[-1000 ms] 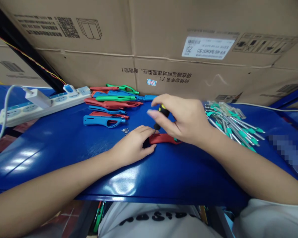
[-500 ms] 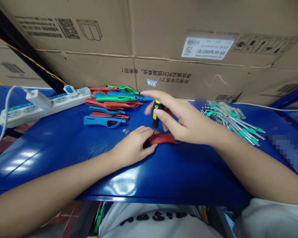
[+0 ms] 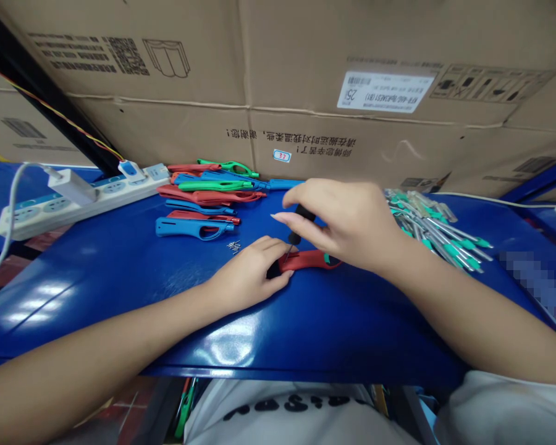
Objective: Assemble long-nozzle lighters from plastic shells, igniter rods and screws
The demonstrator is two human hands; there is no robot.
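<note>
A red plastic casing [image 3: 306, 260] lies on the blue table, its left end between the thumb and fingers of my left hand [image 3: 259, 267]. Above it, my right hand [image 3: 340, 219] grips a black-handled screwdriver [image 3: 301, 224], which leans with its thin shaft pointing down at the casing near my left fingertips. My right fingers partly cover the handle. The exact spot where the tip meets the casing is too small to make out. Small screws [image 3: 234, 247] lie in a little heap just left of my left hand.
Red, blue and green casings [image 3: 213, 196] are piled at the back left, beside a white power strip [image 3: 41, 207] with plugs and cables. Metal rods with green parts [image 3: 440, 232] lie at the right. A large cardboard box [image 3: 176, 130] stands behind the table.
My right hand has turned over the screwdriver, and the handle now tilts to the right instead of standing nearly upright. My left hand and the casing have hardly moved.
</note>
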